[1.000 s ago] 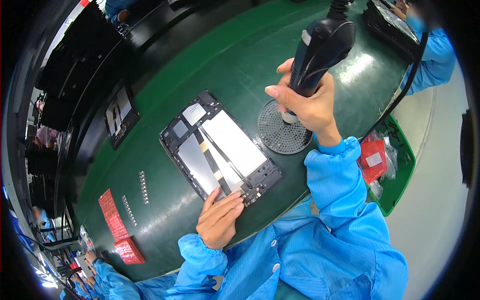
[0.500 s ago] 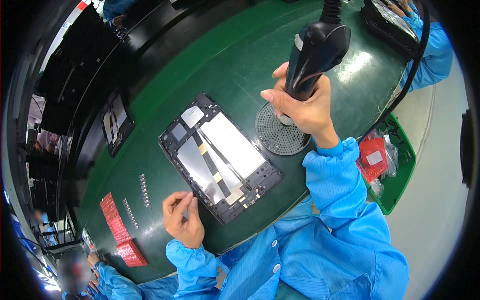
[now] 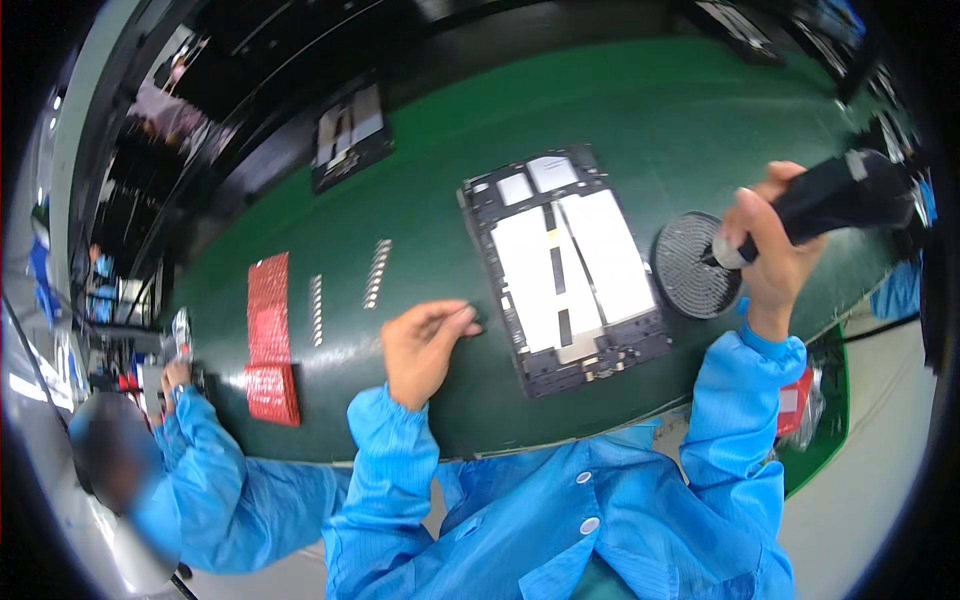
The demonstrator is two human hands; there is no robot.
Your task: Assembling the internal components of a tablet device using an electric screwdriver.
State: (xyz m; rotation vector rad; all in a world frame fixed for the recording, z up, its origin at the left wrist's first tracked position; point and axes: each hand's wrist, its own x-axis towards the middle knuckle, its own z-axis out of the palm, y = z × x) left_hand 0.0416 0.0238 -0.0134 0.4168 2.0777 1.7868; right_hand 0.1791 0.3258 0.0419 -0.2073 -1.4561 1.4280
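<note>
While my right hand (image 3: 782, 268) stays wrapped around the black tool (image 3: 845, 200), my left hand (image 3: 420, 350) has left the tablet (image 3: 620, 250), fingertips nearly meeting, hold indeterminable; the green bin (image 3: 836, 425) contains a red packet (image 3: 792, 402).

A green-topped workbench (image 3: 430, 220) (faintly glossy) spans nine to three o'clock; pale grey floor (image 3: 885, 430) shows at four, a grey upright post (image 3: 95, 130) at ten, a black surface (image 3: 480, 50) at twelve.

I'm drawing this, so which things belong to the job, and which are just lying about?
Probably the job:
long black handheld tool in the right hand;
open black rectangular device with silver panels;
round grey perforated dish.

Probably lying about:
red bubble-wrap sheet;
green plastic bin.
</note>
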